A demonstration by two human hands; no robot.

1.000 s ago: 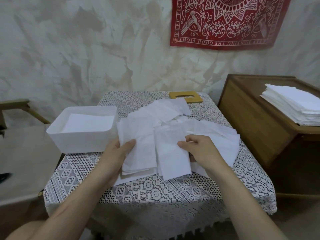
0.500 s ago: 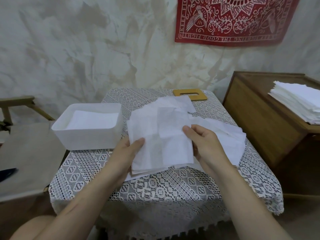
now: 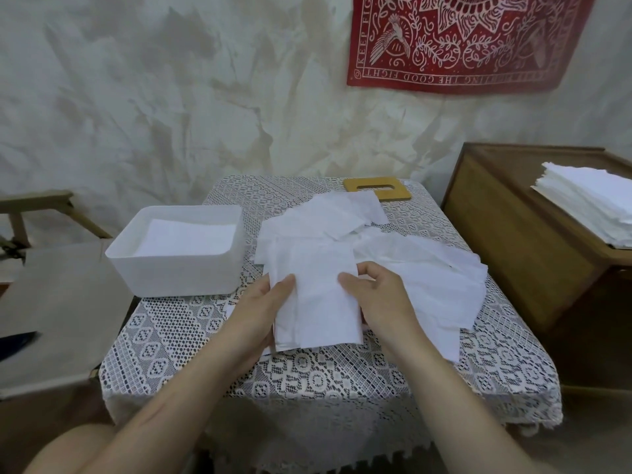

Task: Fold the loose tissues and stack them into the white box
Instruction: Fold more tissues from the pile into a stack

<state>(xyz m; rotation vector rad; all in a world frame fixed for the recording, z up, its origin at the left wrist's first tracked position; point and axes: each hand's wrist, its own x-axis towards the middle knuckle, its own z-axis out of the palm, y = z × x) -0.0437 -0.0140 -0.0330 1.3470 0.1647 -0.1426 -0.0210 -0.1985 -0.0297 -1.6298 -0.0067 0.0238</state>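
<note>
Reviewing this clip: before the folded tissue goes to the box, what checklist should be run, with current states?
1. Left hand and right hand both hold the folded tissue: ok.
2. Fold edges squared: cannot tell.
3. White box open on top: ok.
4. Room above the stacked tissues in the box: ok.
5. Folded tissue free of the loose tissues: cannot tell.

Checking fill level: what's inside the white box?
Flat white tissues lie inside the white box, below the rim. How many are stacked cannot be seen: the walls hide the pile's sides and the box's bottom.
</note>
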